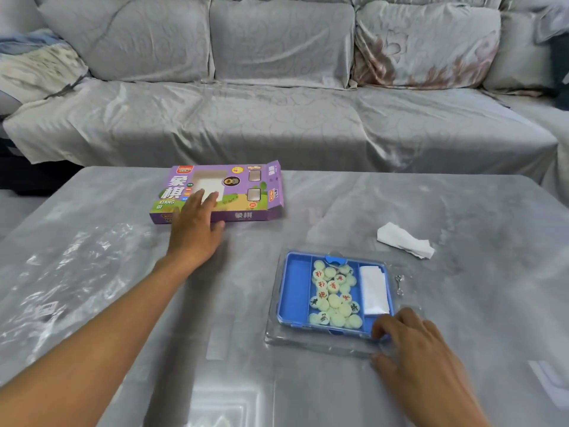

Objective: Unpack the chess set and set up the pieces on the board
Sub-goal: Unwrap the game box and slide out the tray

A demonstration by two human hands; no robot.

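The purple box [217, 192] is pressed flat by the left hand [197, 224], fingers straight, seemingly to be set aside. The blue tray [294, 291] of pieces [334, 295] (near the tabletop [462, 211] edge) is gripped at its corner by the right hand [409, 343], probably for steadying.

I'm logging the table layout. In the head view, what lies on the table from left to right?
Purple box under the left hand → blue tray of round pieces → small metal key → crumpled white tissue.

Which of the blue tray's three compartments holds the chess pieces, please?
The middle compartment of the tray holds the pieces; the left one looks bare, and the right one holds folded white paper.
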